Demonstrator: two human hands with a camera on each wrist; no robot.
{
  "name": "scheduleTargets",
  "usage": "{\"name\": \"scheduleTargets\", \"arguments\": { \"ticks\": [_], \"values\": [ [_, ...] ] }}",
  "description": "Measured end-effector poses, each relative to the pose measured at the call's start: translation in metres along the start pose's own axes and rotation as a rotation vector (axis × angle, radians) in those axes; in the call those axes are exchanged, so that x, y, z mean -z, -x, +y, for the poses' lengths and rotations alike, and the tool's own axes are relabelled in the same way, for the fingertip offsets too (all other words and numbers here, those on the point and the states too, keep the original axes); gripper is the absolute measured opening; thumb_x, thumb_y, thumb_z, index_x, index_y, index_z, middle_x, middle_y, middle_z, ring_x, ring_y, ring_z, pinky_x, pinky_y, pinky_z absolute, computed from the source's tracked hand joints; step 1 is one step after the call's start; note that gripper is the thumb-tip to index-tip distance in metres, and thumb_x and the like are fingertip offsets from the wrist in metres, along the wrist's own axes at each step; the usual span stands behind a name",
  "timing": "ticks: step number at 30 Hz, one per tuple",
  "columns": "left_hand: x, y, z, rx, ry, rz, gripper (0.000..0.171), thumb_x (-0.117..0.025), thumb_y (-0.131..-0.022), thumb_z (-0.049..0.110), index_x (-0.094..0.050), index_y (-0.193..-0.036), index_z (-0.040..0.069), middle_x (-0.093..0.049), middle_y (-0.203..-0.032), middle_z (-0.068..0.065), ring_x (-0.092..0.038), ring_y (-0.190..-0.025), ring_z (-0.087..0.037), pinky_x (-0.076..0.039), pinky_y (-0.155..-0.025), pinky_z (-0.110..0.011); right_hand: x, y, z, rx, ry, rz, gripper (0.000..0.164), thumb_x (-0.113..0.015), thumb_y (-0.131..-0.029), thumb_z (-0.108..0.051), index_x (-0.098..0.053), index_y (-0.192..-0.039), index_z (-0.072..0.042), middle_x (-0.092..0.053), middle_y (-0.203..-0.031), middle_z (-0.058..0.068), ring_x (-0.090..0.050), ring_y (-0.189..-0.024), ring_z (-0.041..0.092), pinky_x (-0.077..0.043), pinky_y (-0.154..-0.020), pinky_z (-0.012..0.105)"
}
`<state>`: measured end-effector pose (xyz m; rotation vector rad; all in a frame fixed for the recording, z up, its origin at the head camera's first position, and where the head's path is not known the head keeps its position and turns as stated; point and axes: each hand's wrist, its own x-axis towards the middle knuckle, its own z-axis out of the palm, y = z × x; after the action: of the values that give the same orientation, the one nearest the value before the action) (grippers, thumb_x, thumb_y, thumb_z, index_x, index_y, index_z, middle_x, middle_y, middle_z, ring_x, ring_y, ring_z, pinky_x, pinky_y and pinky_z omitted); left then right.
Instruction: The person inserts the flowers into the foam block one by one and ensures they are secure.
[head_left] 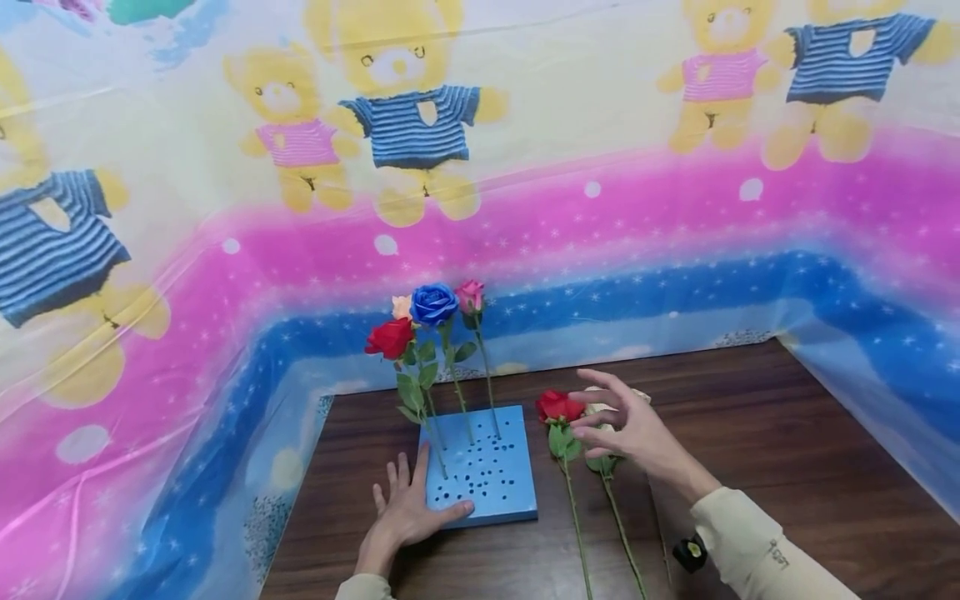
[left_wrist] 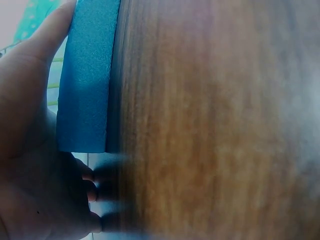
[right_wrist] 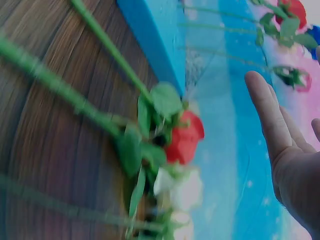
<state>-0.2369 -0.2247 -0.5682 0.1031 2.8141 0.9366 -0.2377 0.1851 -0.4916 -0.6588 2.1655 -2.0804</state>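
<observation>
Nearest, the right sleeve (head_left: 757, 542) carries small dark lettering, too small and slanted to read with certainty; a dark device (head_left: 690, 552) with a yellow-green patch sits by its cuff. The left hand (head_left: 408, 510) lies at the near left corner of the blue block (head_left: 483, 502), fingers apart and fairly straight along the side, thumb reaching over the near edge; it seems placed there to keep the block from sliding or tipping on the table (head_left: 750, 433).

To the right of the block, flowers lie with stems toward the person and blooms away, presumably to keep them within easy reach: a loose red rose (head_left: 558, 406) and, beside it, white roses (right_wrist: 185, 187). The right hand (head_left: 626, 425) hangs over these blooms and partly hides the white ones, its fingers apart, lightly bent and clamped on nothing.

On the block, its top dotted with holes, four flowers stand upright, their stems apparently held by such holes: an upright red rose (head_left: 389, 338), a peach rose (head_left: 402, 307), a blue rose (head_left: 433, 304) and a pink rose (head_left: 471, 296).

Farthest, the backdrop (head_left: 555, 200) shows printed bears, with no brand or readable writing that I can find
</observation>
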Motion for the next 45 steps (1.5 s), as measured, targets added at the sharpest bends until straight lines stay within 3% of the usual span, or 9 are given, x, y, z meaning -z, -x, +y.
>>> {"name": "scheduleTargets", "arguments": {
  "ticks": [10, 18, 27, 34, 38, 45],
  "values": [
    [0.001, 0.003, 0.001, -0.033, 0.011, 0.023, 0.141, -0.080, -0.081, 0.085, -0.010, -0.181, 0.015, 0.001, -0.178, -0.043, 0.011, -0.165, -0.064, 0.015, -0.120, -0.087, 0.044, 0.031, 0.013, -0.037, -0.003, 0.133, 0.084, -0.080, -0.104, -0.008, -0.036, -0.174, -0.023, -0.052, -0.164, 0.027, -0.075, -0.123, 0.031, -0.065, -0.082, 0.067],
    [0.004, 0.005, 0.005, -0.008, -0.001, 0.008, 0.140, -0.082, -0.083, 0.081, -0.010, -0.181, 0.012, 0.001, -0.178, -0.042, 0.010, -0.165, -0.063, 0.012, -0.121, -0.087, 0.062, 0.047, 0.022, -0.118, 0.012, 0.183, 0.087, -0.082, -0.104, -0.014, -0.032, -0.176, -0.020, -0.049, -0.163, 0.034, -0.076, -0.120, 0.035, -0.065, -0.083, 0.069],
    [0.005, 0.002, 0.006, 0.016, -0.042, -0.015, 0.139, -0.081, -0.085, 0.080, -0.006, -0.181, 0.014, 0.003, -0.179, -0.040, 0.010, -0.166, -0.061, 0.007, -0.123, -0.087, 0.070, 0.060, 0.040, -0.214, -0.004, 0.201, 0.092, -0.085, -0.100, -0.009, -0.032, -0.175, -0.013, -0.046, -0.163, 0.040, -0.071, -0.122, 0.053, -0.066, -0.080, 0.067],
    [-0.003, -0.003, -0.004, 0.005, -0.014, -0.003, 0.141, -0.078, -0.082, 0.086, -0.006, -0.182, 0.016, 0.004, -0.180, -0.039, 0.013, -0.166, -0.060, 0.012, -0.123, -0.085, 0.070, 0.068, 0.051, -0.286, -0.007, 0.179, 0.098, -0.085, -0.101, -0.010, -0.023, -0.177, -0.007, -0.043, -0.162, 0.043, -0.072, -0.122, 0.051, -0.067, -0.078, 0.063],
    [-0.005, -0.005, -0.007, 0.001, -0.017, 0.000, 0.143, -0.075, -0.080, 0.092, -0.004, -0.182, 0.020, 0.006, -0.181, -0.037, 0.015, -0.167, -0.058, 0.013, -0.123, -0.085, 0.068, 0.071, 0.055, -0.323, 0.001, 0.198, 0.097, -0.087, -0.099, -0.011, -0.027, -0.176, -0.008, -0.047, -0.161, 0.041, -0.074, -0.120, 0.046, -0.067, -0.077, 0.062],
    [-0.007, -0.010, -0.011, 0.007, -0.023, -0.004, 0.144, -0.079, -0.079, 0.088, -0.006, -0.182, 0.018, 0.006, -0.180, -0.038, 0.015, -0.166, -0.059, 0.012, -0.122, -0.086, 0.067, 0.077, 0.063, -0.368, -0.009, 0.223, 0.094, -0.088, -0.098, -0.011, -0.032, -0.173, -0.007, -0.053, -0.154, 0.039, -0.076, -0.114, 0.041, -0.068, -0.076, 0.061]
  ]
}}
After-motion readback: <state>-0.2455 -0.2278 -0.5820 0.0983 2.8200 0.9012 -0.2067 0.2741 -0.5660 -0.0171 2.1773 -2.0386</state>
